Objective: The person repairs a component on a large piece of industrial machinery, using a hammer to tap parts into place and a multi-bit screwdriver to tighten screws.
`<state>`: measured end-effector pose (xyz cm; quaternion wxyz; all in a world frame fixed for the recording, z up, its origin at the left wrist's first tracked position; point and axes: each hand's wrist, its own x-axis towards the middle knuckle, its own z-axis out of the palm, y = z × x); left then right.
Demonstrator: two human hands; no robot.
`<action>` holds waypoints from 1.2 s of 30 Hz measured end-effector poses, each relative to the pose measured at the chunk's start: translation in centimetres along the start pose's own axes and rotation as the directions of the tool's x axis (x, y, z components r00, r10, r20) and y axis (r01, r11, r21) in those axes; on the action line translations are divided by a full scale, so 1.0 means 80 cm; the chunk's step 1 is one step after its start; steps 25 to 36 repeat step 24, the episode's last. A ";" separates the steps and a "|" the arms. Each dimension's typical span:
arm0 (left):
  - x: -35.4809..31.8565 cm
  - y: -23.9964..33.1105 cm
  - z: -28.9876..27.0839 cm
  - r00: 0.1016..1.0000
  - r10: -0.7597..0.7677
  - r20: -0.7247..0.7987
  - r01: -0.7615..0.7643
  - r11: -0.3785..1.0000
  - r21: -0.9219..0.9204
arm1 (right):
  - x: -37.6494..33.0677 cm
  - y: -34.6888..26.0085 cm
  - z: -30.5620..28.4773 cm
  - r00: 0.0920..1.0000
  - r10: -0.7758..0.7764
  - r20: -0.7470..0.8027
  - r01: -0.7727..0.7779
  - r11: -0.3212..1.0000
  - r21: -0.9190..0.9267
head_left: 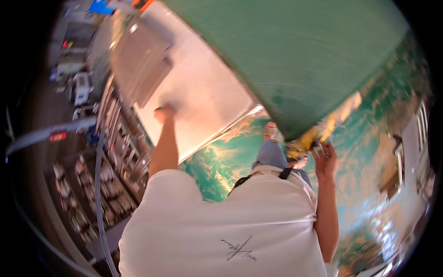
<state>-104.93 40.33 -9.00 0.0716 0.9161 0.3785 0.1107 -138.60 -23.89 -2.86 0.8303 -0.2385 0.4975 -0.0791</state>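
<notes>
- A person in a white short-sleeved shirt [230, 231] looks down along their own body, both bare arms stretched out toward a large flat panel [203, 92] that fills the upper middle of the view.
- The left hand [164, 113] is pressed against the panel's pale, shiny face near its lower left part; the fingers look curled into a loose fist, though motion blur keeps the exact grip from being read.
- The right hand [325, 159] sits at the panel's lower right corner, fingers spread and curled up around the yellowish, frayed edge [318, 134] there, gripping it from beneath.
- A broad green sheet or board [300, 60] overlaps the panel's right side and reaches the top edge of the view.
- Grey trousers [270, 154] and 1 light shoe [270, 129] show below the shirt hem, over a floor [221, 161] patterned in teal with pale cloud-like patches.
- A black strap [285, 173] crosses the shirt near the waist.
- To the left, shelving [124, 147] packed with small goods runs beside the panel, and a grey hose or cable [99, 194] curves past it.
</notes>
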 end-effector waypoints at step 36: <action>-0.347 0.176 -0.154 0.709 0.558 0.431 -0.066 0.661 -0.748 | 0.013 -0.038 -0.048 0.958 0.121 0.261 -0.082 0.984 -0.156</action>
